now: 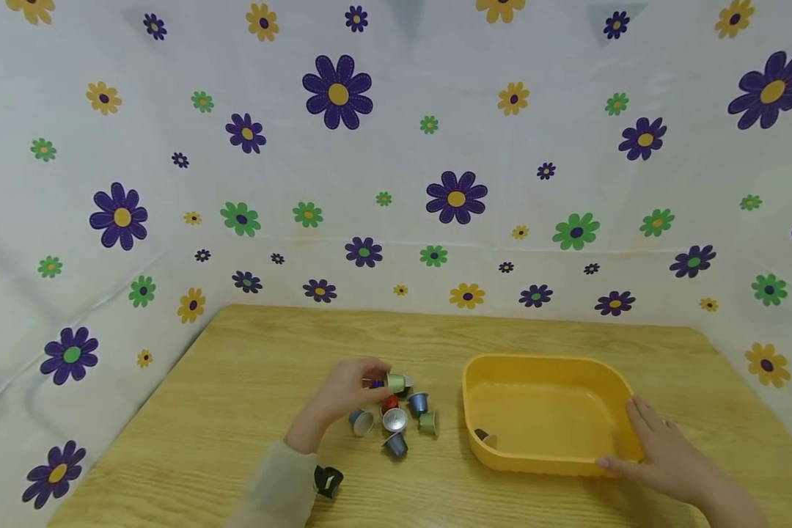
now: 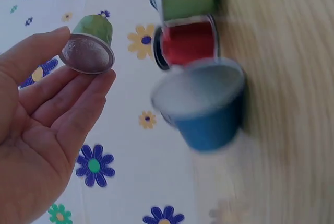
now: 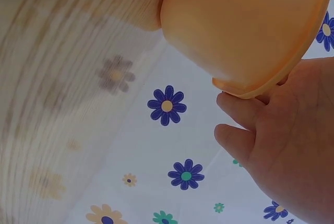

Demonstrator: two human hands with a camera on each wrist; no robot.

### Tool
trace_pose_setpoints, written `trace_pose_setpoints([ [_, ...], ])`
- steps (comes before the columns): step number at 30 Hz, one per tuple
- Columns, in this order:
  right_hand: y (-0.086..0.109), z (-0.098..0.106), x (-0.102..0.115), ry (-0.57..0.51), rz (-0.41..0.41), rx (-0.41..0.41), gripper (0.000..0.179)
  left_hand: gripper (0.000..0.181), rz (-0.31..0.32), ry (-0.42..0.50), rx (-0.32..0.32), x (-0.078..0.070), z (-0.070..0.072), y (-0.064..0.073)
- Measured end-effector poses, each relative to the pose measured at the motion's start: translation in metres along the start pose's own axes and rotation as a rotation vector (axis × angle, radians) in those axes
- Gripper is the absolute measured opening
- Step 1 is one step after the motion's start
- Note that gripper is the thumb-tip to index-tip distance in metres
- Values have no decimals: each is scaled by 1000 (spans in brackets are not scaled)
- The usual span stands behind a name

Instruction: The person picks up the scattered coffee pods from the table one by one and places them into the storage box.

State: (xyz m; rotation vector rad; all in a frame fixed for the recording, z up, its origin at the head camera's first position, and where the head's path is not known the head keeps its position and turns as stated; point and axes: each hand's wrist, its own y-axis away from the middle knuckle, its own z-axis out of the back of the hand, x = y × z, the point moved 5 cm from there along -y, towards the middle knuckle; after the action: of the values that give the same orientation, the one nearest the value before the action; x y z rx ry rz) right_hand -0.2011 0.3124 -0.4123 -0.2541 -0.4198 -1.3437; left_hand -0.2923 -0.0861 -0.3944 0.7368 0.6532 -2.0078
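Observation:
My left hand (image 1: 353, 385) pinches a light green coffee capsule (image 2: 96, 33) between thumb and fingertips, its silvery foil lid facing the palm. The hand is just over a cluster of capsules on the table: a red capsule (image 1: 389, 402), a blue capsule (image 1: 419, 404), another green capsule (image 1: 428, 422), a silver-lidded capsule (image 1: 394, 419) and several more. My right hand (image 1: 666, 451) holds the near right corner of a yellow plastic basin (image 1: 554, 465), fingers over the right rim and thumb at the front. A dark capsule (image 1: 482, 434) lies in the basin's near left corner.
A black object (image 1: 328, 482) is on the wooden table (image 1: 270, 345) beside the left sleeve, partly hidden by it. A white flowered cloth (image 1: 396, 154) hangs behind the table and along both sides.

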Motion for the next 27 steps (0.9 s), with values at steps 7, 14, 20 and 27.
trace_pose_setpoints([
  [7, 0, 0, -1, -4, -3, 2, 100, 35, -78, 51, 18, -30, -23, -15],
  [14, -1, 0, 1, 11, -3, 12, 99, 34, -114, 92, 49, -54, -48, -25],
  [20, 0, 0, 1, 8, 15, 6, 97, 34, -132, 72, 76, -75, -65, -35],
  [27, -1, 1, 1, -5, 2, 7, 98, 32, -166, 65, 88, -93, -80, -47],
])
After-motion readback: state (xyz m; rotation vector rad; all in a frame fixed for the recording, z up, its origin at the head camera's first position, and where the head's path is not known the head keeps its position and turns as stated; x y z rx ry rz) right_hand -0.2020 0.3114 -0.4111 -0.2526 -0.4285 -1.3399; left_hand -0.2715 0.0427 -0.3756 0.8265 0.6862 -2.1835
